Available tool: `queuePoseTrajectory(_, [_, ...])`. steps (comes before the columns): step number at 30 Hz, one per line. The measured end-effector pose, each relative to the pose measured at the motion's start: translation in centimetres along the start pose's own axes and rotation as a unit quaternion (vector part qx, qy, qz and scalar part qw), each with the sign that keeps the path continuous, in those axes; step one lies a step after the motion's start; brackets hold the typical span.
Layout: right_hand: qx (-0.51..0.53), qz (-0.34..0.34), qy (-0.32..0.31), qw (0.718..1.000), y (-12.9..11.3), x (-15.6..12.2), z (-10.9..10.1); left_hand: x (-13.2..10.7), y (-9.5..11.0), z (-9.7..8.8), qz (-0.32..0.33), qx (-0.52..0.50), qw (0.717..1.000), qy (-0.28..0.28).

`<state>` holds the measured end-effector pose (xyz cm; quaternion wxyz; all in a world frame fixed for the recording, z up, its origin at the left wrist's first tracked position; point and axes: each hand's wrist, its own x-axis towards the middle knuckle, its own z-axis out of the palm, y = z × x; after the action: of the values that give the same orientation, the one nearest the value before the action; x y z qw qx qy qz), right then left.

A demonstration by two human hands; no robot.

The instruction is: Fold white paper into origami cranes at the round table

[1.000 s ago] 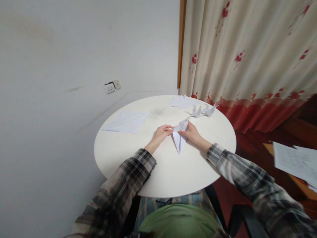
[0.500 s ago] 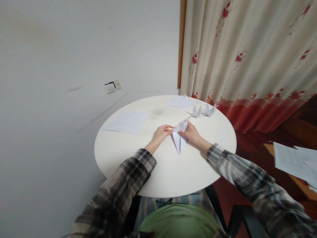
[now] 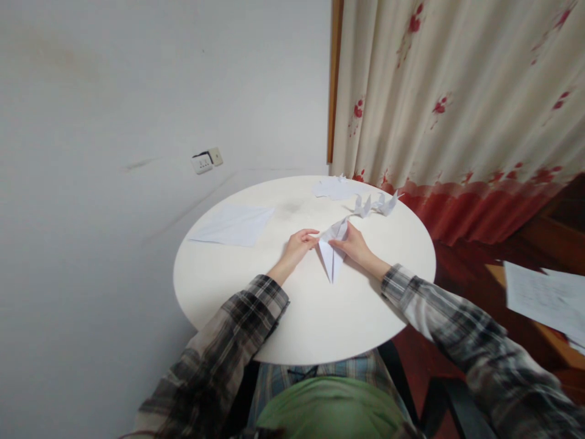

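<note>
Fingers of left hand (image 3: 296,245), right hand (image 3: 355,246) pinch folded paper (image 3: 331,261) (tip points toward person).

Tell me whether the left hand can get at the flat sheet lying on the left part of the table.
Probably yes. The left hand pinches the folded paper, and only bare table lies between it and the flat sheet; nothing stands in the way.

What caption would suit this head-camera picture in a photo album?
Left hand and right hand hold a folded white paper on a round white table, small paper figures lying beyond.
</note>
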<state>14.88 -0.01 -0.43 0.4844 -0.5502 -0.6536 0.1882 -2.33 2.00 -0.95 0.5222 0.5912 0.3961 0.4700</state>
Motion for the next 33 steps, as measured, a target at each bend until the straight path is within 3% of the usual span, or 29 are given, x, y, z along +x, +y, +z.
queuePoseTrajectory(33, [-0.001, -0.006, 0.01, 1.0, -0.04, 0.01, -0.06, -0.07, -0.02, -0.07, 0.012, -0.005, 1.0, 0.003])
